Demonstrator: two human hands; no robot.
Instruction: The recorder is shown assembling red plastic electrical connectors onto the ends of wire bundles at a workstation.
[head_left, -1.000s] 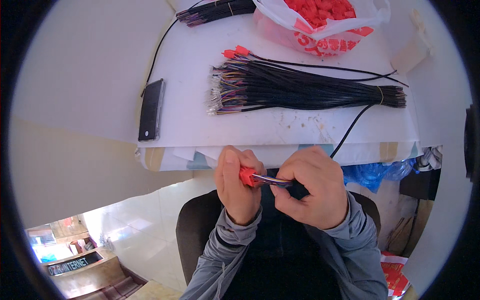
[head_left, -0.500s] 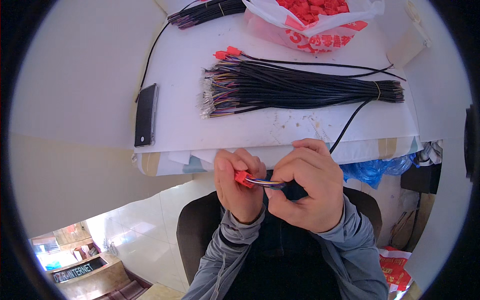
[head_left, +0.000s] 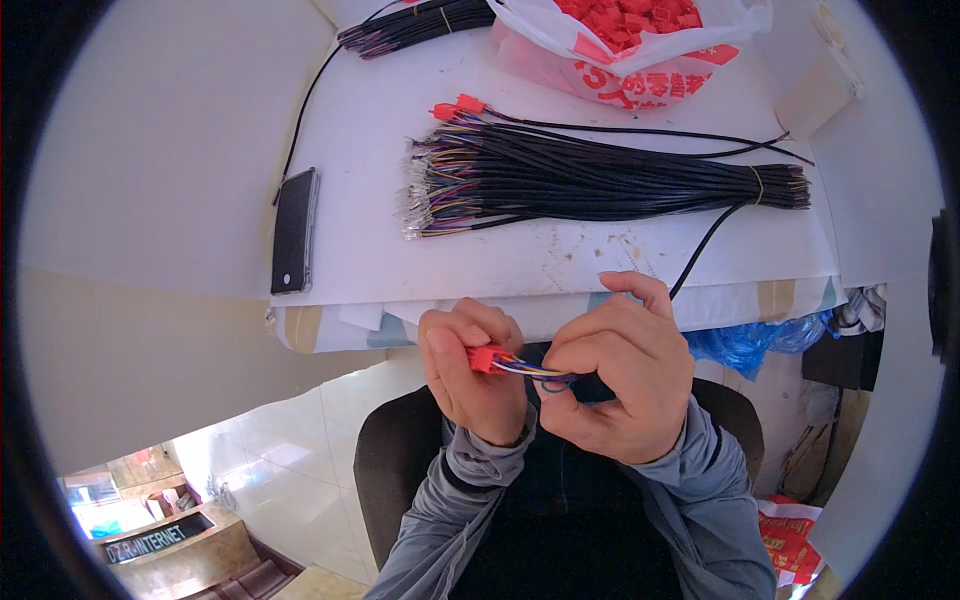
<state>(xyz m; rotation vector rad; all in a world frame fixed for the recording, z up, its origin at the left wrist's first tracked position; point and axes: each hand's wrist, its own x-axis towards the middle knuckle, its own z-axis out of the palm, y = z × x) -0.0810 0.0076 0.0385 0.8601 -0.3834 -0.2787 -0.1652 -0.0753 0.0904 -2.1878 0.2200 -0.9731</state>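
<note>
My left hand [head_left: 470, 370] pinches a small red plastic connector housing [head_left: 486, 359] between thumb and fingers, just in front of the table edge. Several thin coloured wires [head_left: 525, 369] run from the housing across to my right hand [head_left: 625, 370], whose thumb and forefinger are closed on them. One dark green wire loops out below the others at those fingertips. A black cable [head_left: 703, 250] rises from behind my right hand toward the table. On the table lies a thick bundle of black cables [head_left: 600, 180], its bare coloured wires and metal terminals at the left end.
Two red connectors [head_left: 458, 107] on cables lie behind the bundle. A white bag [head_left: 560, 75] of red housings stands at the back, beside another cable bundle [head_left: 415, 30]. A black phone [head_left: 294, 232] lies at the left edge. Blue plastic [head_left: 745, 345] shows under the table's right side.
The red connector has turned slightly and the wires now fan apart more, with the green one bowing out. My right hand has shifted slightly to the right.
</note>
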